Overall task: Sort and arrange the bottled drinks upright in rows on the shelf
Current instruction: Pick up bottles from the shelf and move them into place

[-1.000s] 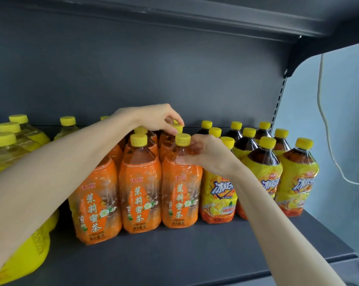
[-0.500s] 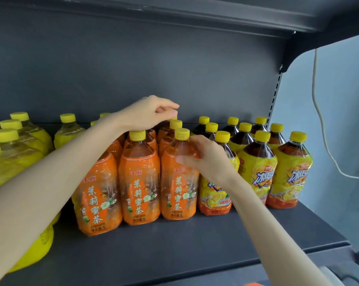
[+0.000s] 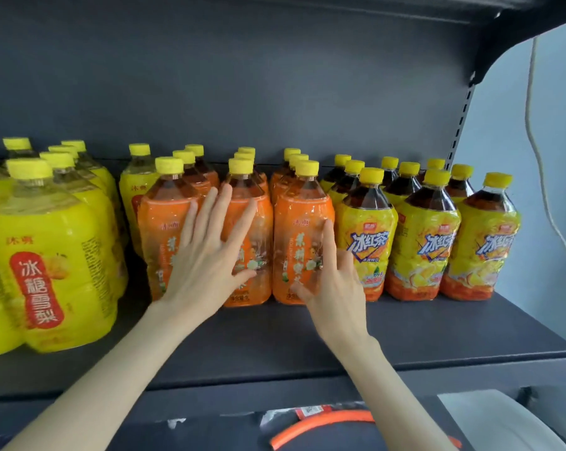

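Three rows of orange-labelled tea bottles stand upright in the middle of the dark shelf point(image 3: 275, 333). My left hand point(image 3: 207, 255) lies flat, fingers spread, against the fronts of the left orange bottle point(image 3: 164, 222) and the middle orange bottle point(image 3: 259, 229). My right hand point(image 3: 333, 284) has its fingers apart, with the fingertips on the label of the right orange bottle point(image 3: 301, 229). Neither hand grips anything. Rows of yellow-labelled iced tea bottles point(image 3: 424, 239) stand to the right. Yellow pear drink bottles point(image 3: 47, 262) stand to the left.
The shelf's back panel is dark grey, and another shelf board hangs overhead. A perforated upright point(image 3: 460, 125) marks the right end, with a pale wall and a hanging cable point(image 3: 535, 141) beyond. Below the shelf edge lie an orange hose point(image 3: 320, 421) and a white object point(image 3: 503, 418).
Both hands came down from the bottle caps and necks onto the fronts of the orange bottles and opened flat. The view shifted left, so more of the yellow pear bottles show.
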A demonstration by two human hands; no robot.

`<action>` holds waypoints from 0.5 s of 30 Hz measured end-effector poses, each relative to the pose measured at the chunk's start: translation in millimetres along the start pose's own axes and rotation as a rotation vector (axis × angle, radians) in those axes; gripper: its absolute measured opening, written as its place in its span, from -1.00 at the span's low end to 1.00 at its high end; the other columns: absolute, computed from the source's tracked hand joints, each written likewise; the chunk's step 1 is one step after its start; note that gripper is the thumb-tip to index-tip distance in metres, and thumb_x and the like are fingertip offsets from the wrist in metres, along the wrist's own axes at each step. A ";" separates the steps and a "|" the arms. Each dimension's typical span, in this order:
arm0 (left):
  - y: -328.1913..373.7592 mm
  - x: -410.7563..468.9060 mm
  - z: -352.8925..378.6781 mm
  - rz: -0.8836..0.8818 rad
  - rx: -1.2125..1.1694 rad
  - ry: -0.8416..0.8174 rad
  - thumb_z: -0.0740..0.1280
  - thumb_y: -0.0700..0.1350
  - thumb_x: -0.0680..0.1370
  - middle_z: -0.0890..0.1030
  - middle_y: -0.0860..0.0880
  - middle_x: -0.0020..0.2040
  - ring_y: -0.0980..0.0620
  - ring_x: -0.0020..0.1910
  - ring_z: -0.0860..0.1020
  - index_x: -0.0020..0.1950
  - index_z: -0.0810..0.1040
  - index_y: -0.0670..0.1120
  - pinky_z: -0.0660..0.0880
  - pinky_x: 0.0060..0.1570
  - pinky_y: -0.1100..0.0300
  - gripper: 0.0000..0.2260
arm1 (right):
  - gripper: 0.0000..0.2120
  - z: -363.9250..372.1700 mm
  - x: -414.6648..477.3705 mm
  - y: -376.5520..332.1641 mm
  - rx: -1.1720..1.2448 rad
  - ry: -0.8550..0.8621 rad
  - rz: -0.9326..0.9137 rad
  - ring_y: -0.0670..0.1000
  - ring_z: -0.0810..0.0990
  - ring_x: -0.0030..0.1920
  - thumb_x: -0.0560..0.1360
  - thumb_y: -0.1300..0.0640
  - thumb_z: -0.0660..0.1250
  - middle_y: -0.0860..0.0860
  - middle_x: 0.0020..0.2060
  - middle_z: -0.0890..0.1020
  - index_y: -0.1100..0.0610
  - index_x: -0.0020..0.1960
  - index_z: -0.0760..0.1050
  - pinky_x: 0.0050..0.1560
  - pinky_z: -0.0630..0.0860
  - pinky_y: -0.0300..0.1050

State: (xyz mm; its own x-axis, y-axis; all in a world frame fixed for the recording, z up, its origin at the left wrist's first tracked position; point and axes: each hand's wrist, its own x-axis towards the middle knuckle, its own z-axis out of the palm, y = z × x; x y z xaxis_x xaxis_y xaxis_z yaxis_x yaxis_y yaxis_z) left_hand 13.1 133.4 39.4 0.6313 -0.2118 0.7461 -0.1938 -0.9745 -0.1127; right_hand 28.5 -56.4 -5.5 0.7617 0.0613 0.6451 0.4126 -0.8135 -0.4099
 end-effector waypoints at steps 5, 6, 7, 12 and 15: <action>-13.9 -3.7 4.9 0.076 0.045 0.024 0.57 0.10 0.25 0.08 -0.23 0.54 -0.21 0.48 0.13 0.54 0.11 -0.10 0.01 0.41 -0.13 0.00 | 0.07 7.1 1.1 0.8 -0.014 0.050 0.001 0.14 0.47 0.08 0.42 0.00 0.49 0.12 0.15 0.40 -0.14 0.46 -0.37 -0.03 0.51 -0.04; -16.9 -3.9 4.5 0.087 0.052 0.023 0.56 0.10 0.25 0.08 -0.24 0.53 -0.22 0.48 0.14 0.54 0.11 -0.11 0.02 0.41 -0.13 0.00 | 0.07 7.6 0.5 -0.3 -0.018 0.050 -0.004 0.14 0.46 0.09 0.42 -0.01 0.49 0.13 0.15 0.40 -0.13 0.46 -0.37 -0.03 0.51 -0.03; -18.7 -4.1 3.5 0.091 0.057 0.016 0.56 0.10 0.25 0.09 -0.25 0.53 -0.23 0.47 0.16 0.54 0.12 -0.12 0.02 0.41 -0.13 0.00 | 0.06 7.9 0.1 -1.6 -0.024 0.046 -0.008 0.14 0.46 0.09 0.43 -0.01 0.48 0.13 0.15 0.39 -0.13 0.46 -0.37 -0.03 0.51 -0.02; -15.8 -10.9 -2.7 0.088 0.072 0.072 0.54 0.08 0.31 0.15 -0.29 0.50 -0.28 0.47 0.17 0.51 0.17 -0.16 0.01 0.39 -0.19 -0.09 | 0.05 6.3 -0.9 -3.5 -0.014 0.035 0.006 0.14 0.45 0.12 0.44 0.00 0.47 0.13 0.17 0.39 -0.13 0.46 -0.36 -0.04 0.51 -0.01; -8.9 -32.5 0.4 -0.191 -0.111 0.248 0.47 0.08 0.37 0.21 -0.33 0.46 -0.31 0.45 0.17 0.48 0.22 -0.18 0.06 0.38 -0.24 -0.21 | 0.05 5.4 -1.5 -2.5 0.023 0.025 0.022 0.15 0.45 0.12 0.43 0.05 0.49 0.13 0.17 0.40 -0.15 0.47 -0.34 -0.04 0.50 0.01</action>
State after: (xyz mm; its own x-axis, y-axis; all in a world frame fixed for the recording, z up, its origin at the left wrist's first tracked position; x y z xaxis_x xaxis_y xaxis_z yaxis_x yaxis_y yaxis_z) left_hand -5.4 149.0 15.9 0.4644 0.0116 0.8855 -0.1792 -0.9780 0.1068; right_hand 28.9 -51.3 -8.9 0.7579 0.0292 0.6517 0.4079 -0.8008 -0.4386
